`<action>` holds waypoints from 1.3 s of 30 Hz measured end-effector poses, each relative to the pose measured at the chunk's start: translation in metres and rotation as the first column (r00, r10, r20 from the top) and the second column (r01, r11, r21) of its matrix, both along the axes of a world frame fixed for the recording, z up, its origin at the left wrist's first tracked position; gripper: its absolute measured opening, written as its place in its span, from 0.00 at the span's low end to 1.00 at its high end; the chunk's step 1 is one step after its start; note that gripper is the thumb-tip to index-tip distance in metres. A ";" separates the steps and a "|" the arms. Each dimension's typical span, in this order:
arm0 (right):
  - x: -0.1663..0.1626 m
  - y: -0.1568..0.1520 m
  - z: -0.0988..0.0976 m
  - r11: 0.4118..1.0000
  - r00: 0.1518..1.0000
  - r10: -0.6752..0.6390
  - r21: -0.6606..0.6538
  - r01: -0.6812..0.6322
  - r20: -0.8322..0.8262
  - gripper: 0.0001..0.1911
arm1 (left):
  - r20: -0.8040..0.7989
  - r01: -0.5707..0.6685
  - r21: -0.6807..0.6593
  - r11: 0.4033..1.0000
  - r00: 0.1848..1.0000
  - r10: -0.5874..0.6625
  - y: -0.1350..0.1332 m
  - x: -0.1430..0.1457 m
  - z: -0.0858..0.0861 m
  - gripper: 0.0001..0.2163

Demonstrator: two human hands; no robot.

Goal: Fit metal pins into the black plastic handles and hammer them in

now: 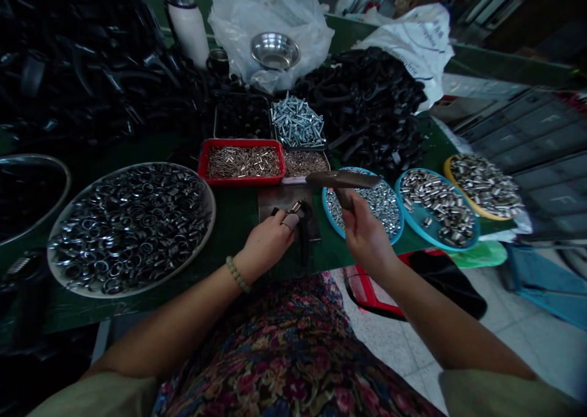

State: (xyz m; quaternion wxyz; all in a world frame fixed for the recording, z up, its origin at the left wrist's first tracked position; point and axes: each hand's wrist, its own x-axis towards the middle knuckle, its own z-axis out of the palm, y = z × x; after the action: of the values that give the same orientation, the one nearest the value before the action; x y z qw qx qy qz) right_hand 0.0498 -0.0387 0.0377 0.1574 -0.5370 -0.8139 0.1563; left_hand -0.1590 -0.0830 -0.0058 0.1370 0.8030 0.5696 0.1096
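My right hand is closed around the handle of a hammer, whose dark head is raised above the bench and lies sideways in view. Pinched in my left hand is a black plastic part with a round end and a downward-pointing arm. A small shiny metal piece sits at its top, by my fingertips. Beneath them is a flat metal plate on the green bench. My fingers hide some of the black part.
A red tray of small pins stands behind the plate, near a heap of screws. At left is a large round tray of metal-edged black rings. Blue trays of small metal pieces stand at right. Black parts are piled behind.
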 end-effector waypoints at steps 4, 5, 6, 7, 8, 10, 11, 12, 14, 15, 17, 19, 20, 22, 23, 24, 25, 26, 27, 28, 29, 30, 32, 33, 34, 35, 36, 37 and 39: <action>-0.001 -0.002 0.001 0.994 0.995 0.065 -0.098 -0.058 0.077 0.21 | -0.007 -0.013 -0.016 1.000 1.000 0.013 0.001 0.000 0.001 0.10; -0.002 -0.002 0.002 0.995 0.997 0.062 -0.077 -0.058 0.051 0.21 | -0.009 -0.016 -0.022 1.000 1.000 0.016 0.002 0.000 0.001 0.10; -0.002 -0.002 0.003 0.998 0.999 0.051 -0.039 -0.050 0.010 0.22 | -0.010 -0.017 -0.026 1.000 1.000 0.016 0.001 0.001 0.000 0.10; -0.003 -0.001 0.003 0.999 0.999 0.034 -0.008 -0.035 -0.016 0.22 | -0.011 -0.017 -0.029 0.999 1.000 0.016 0.001 0.002 0.000 0.10; -0.003 -0.001 0.004 1.000 1.000 0.022 -0.010 -0.022 -0.014 0.22 | -0.011 -0.019 -0.033 0.999 1.000 0.019 -0.001 0.003 -0.001 0.10; -0.002 -0.002 0.004 0.995 0.998 0.042 -0.090 -0.038 0.048 0.21 | -0.004 -0.032 -0.042 0.999 0.999 0.032 -0.003 0.003 -0.002 0.10; -0.002 -0.003 0.005 0.991 0.996 0.066 -0.123 -0.058 0.065 0.21 | 0.011 -0.032 -0.042 0.999 0.999 0.032 -0.004 0.001 -0.001 0.11; -0.001 -0.006 0.005 0.989 0.995 0.083 -0.124 -0.076 0.048 0.21 | 0.038 -0.027 -0.032 0.999 0.999 0.029 -0.003 -0.002 0.001 0.12; 0.001 -0.013 0.005 0.994 0.994 0.092 -0.048 -0.095 -0.054 0.23 | 0.113 -0.059 0.046 0.997 0.992 0.054 0.007 -0.013 0.009 0.17; 0.001 -0.017 0.005 0.996 0.993 0.090 -0.020 -0.092 -0.082 0.23 | 0.146 -0.107 0.110 0.988 0.985 0.091 0.018 -0.019 0.015 0.19; 0.001 -0.023 0.002 0.994 0.996 0.088 -0.068 -0.091 -0.034 0.23 | 0.164 -0.220 0.238 0.946 0.969 0.184 0.049 -0.026 0.028 0.19; 0.000 -0.026 -0.002 0.981 0.992 0.114 -0.166 -0.104 0.054 0.22 | 0.069 -0.207 0.289 0.935 0.978 0.196 0.088 -0.024 0.038 0.15; 0.000 -0.026 -0.003 0.976 0.990 0.130 -0.185 -0.117 0.059 0.21 | -0.009 -0.142 0.267 0.953 0.989 0.149 0.108 -0.020 0.040 0.14; 0.001 -0.026 -0.002 0.986 0.992 0.120 -0.117 -0.123 -0.034 0.21 | -0.120 -0.052 0.194 0.980 0.990 0.076 0.142 -0.007 0.039 0.12; 0.004 -0.025 -0.001 0.994 0.991 0.092 -0.053 -0.097 -0.099 0.21 | -0.156 -0.033 0.162 0.986 0.986 0.059 0.155 -0.001 0.036 0.13; 0.007 -0.026 0.001 0.999 0.987 0.051 0.008 -0.050 -0.155 0.21 | -0.179 -0.030 0.141 0.990 0.982 0.056 0.164 0.005 0.033 0.13; 0.010 -0.026 0.002 0.999 0.981 0.005 0.050 0.005 -0.195 0.21 | -0.195 -0.033 0.132 0.991 0.979 0.059 0.170 0.009 0.029 0.13; 0.014 -0.026 0.003 0.996 0.976 -0.044 0.073 0.060 -0.214 0.21 | -0.210 -0.036 0.127 0.991 0.976 0.063 0.174 0.012 0.026 0.14; 0.018 -0.027 0.003 0.992 0.973 -0.086 0.077 0.105 -0.215 0.21 | -0.219 -0.039 0.134 0.990 0.973 0.068 0.175 0.013 0.022 0.14; 0.021 -0.027 0.002 0.989 0.971 -0.117 0.068 0.133 -0.207 0.20 | -0.223 -0.039 0.149 0.988 0.972 0.072 0.176 0.014 0.020 0.14; 0.023 -0.027 0.001 0.986 0.970 -0.140 0.058 0.154 -0.200 0.20 | -0.225 -0.036 0.165 0.986 0.972 0.074 0.176 0.014 0.018 0.14; 0.024 -0.027 0.000 0.984 0.968 -0.154 0.054 0.168 -0.199 0.20 | -0.230 -0.029 0.177 0.984 0.971 0.070 0.175 0.014 0.017 0.13; 0.024 -0.027 -0.003 0.982 0.963 -0.163 0.057 0.179 -0.216 0.19 | -0.247 -0.007 0.176 0.984 0.968 0.052 0.175 0.014 0.017 0.13; 0.023 -0.026 -0.004 0.982 0.960 -0.159 0.059 0.177 -0.231 0.19 | -0.256 0.001 0.164 0.986 0.966 0.041 0.176 0.015 0.018 0.12; 0.021 -0.026 -0.004 0.983 0.957 -0.153 0.060 0.172 -0.246 0.19 | -0.260 0.004 0.151 0.988 0.965 0.036 0.176 0.016 0.019 0.12; 0.020 -0.026 -0.005 0.984 0.954 -0.147 0.059 0.168 -0.260 0.19 | -0.258 0.000 0.145 0.989 0.966 0.038 0.176 0.018 0.020 0.12; 0.019 -0.026 -0.005 0.985 0.951 -0.145 0.055 0.166 -0.272 0.19 | -0.249 -0.010 0.145 0.989 0.967 0.046 0.175 0.019 0.021 0.12; 0.019 -0.026 -0.005 0.985 0.949 -0.147 0.051 0.167 -0.279 0.19 | -0.236 -0.022 0.152 0.988 0.970 0.058 0.175 0.019 0.022 0.12; 0.020 -0.027 -0.007 0.984 0.946 -0.155 0.044 0.174 -0.285 0.19 | -0.211 -0.040 0.175 0.984 0.974 0.078 0.175 0.019 0.022 0.12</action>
State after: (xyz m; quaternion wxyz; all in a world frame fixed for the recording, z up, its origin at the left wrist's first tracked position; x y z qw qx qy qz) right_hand 0.0694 -0.0656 0.0311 0.3021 -0.5698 -0.7405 0.1891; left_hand -0.1397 0.0916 0.0165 0.0017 0.8016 0.5934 0.0733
